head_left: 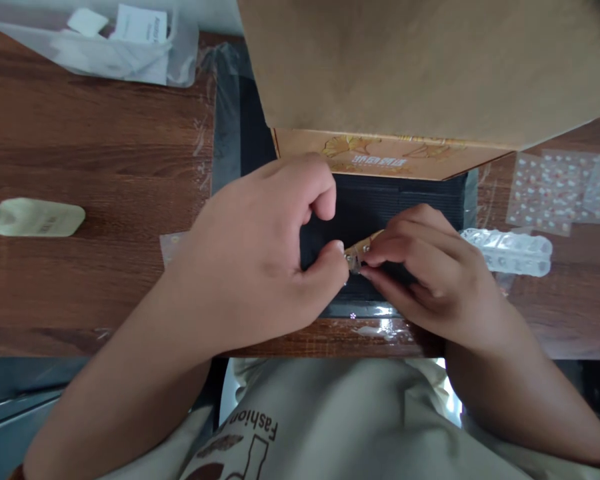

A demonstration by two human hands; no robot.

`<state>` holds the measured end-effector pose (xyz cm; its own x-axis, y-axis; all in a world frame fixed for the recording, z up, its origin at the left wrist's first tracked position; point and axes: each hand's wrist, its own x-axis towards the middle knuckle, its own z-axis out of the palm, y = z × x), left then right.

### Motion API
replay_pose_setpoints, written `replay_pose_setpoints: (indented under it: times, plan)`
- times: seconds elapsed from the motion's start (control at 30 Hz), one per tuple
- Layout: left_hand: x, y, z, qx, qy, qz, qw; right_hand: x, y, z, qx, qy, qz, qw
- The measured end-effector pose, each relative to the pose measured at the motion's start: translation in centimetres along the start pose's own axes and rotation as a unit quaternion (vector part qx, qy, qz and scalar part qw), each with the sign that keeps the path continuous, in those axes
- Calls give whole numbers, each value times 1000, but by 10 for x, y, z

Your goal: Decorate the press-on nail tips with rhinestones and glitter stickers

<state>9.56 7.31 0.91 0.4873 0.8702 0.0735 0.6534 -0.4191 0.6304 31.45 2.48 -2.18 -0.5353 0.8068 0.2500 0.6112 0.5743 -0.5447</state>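
My right hand [430, 267] is closed in a pinch, its thumb and fingertips on a small tan strip [359, 251] set with shiny stones. A clear bit shows at the strip's lower edge; its exact kind is too small to make out. From the other side the thumb of my left hand [260, 253] touches the strip's end. That hand's index finger is curled and stands well apart from the thumb, while its other fingers are mostly hidden. Both hands are over a black ribbed mat [380, 200]. One tiny shiny gem [353, 316] lies near the mat's front edge.
A large cardboard box [400, 73] stands over the mat's back part. Clear gem cases [515, 252] and patterned sticker sheets [543, 190] lie at right. On the left are a pale green tag-shaped object [40, 217] and a translucent bin [183, 67] of packets. The wooden table's edge [300, 347] is close to my body.
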Motion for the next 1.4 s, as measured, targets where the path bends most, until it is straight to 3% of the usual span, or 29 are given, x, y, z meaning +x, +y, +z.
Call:
replay_pose_setpoints:
  times: [0.2,0.37,0.5,0.63,0.77,0.9,1.07,1.2,1.4]
  plan:
    - [1,-5,-1,-7,20,53,998,-6,4,2,-7,115,-70,991]
    - [-6,5,-15,-43,104,144,983,-15,1,3,-15,231,-101,968]
    - [-37,27,-50,40,127,106,985,-22,2,7,-7,276,-102,956]
    - [-87,20,-74,70,143,-30,987,-27,4,10,54,283,-91,953]
    - [-129,-19,-55,163,86,-176,967,-34,4,14,104,269,-77,954]
    - [-147,-38,-13,240,43,-185,952,-40,3,20,104,279,-79,951]
    - [-132,-35,15,294,18,-245,924,-41,5,28,91,294,-87,948]
    - [-113,-42,17,306,29,-260,915,-38,6,29,66,303,-97,946]
    - [-102,-56,13,292,36,-239,925,-32,5,29,32,335,-87,938]
